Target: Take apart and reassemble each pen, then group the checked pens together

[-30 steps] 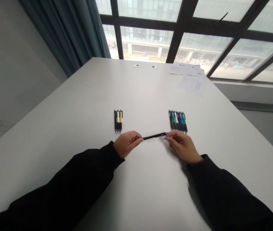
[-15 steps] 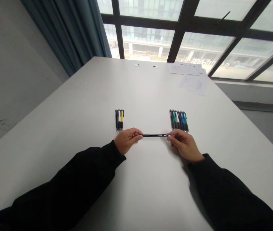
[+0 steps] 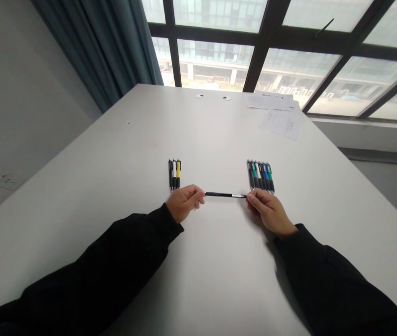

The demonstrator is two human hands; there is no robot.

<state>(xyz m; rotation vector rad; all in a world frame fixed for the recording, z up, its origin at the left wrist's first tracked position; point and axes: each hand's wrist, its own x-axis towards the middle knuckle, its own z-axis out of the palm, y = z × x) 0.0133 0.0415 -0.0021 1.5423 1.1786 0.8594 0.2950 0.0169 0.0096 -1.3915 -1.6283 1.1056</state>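
Note:
A black pen (image 3: 223, 194) lies level just above the white table (image 3: 198, 280), held at both ends. My left hand (image 3: 183, 202) pinches its left end with fingers curled. At the other end my right hand (image 3: 267, 210) pinches the silver-tipped end. Three pens, black, white and yellow (image 3: 174, 174), lie side by side just beyond my left hand. A row of several pens in black, green, white and blue (image 3: 260, 176) lies just beyond my right hand.
Loose printed papers (image 3: 278, 114) lie at the table's far right. Two small round holes (image 3: 212, 97) sit near the far edge. A window with dark frames and a teal curtain (image 3: 103, 51) stand behind the table. The table's right edge drops to the floor.
The pen has tilted from slanting up to the right to lying level, and both hands have shifted slightly away from me with it.

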